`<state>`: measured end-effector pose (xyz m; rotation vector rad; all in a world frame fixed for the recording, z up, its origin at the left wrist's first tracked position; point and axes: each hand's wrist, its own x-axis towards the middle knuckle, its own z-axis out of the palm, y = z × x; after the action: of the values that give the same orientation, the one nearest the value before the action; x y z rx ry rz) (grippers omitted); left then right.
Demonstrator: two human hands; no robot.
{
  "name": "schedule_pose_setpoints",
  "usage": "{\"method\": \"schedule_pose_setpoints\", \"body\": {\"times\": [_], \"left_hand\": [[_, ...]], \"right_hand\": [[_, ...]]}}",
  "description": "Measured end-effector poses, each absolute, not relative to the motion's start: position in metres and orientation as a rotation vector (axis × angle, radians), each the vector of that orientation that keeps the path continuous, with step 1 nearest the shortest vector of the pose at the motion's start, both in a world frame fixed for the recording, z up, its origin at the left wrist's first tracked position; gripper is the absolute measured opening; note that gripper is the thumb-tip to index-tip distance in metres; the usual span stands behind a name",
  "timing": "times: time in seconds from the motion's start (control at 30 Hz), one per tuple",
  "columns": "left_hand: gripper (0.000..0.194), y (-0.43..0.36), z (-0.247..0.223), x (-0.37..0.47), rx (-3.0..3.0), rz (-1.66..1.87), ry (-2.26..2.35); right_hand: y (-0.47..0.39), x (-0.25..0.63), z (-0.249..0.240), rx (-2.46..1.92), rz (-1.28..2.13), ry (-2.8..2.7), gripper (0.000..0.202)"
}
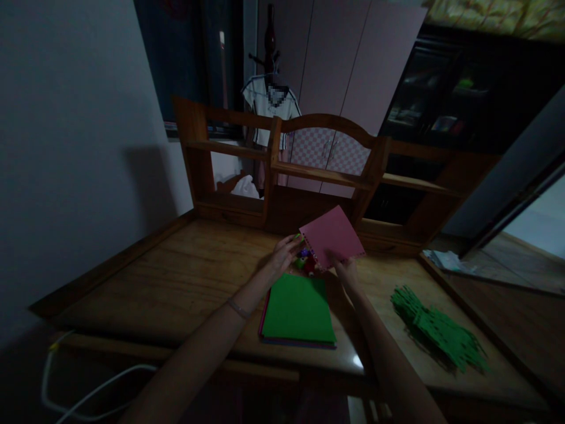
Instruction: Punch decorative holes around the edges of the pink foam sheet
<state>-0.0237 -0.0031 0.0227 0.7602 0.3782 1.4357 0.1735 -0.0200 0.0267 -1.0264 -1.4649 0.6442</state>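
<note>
My right hand (346, 272) grips a pink sheet of paper (334, 235) by its lower edge and holds it tilted above the desk. Small notches or holes run along the sheet's left and lower edges. Close to the left edge is my left hand (286, 254), its fingers drawn together near a small yellow-green thing (298, 236) that is too small to name. Under the sheet, partly hidden, lie small purple, green and red objects (306, 262). A stack of coloured sheets with a green sheet (300, 309) on top lies between my forearms.
Cut green paper pieces (436, 330) lie heaped on the right of the wooden desk (198, 271). A wooden shelf unit (322, 174) stands along the desk's back edge. A white cable (101, 391) loops at the lower left, by the desk's front edge.
</note>
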Motion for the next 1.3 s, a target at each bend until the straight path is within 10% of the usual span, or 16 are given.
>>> {"method": "schedule_pose_setpoints", "body": {"times": [1.3], "left_hand": [[0.033, -0.0019, 0.0296, -0.0286, 0.825, 1.539, 0.545]], "right_hand": [[-0.0232, 0.1683, 0.0275, -0.985, 0.693, -1.535, 0.039]]}}
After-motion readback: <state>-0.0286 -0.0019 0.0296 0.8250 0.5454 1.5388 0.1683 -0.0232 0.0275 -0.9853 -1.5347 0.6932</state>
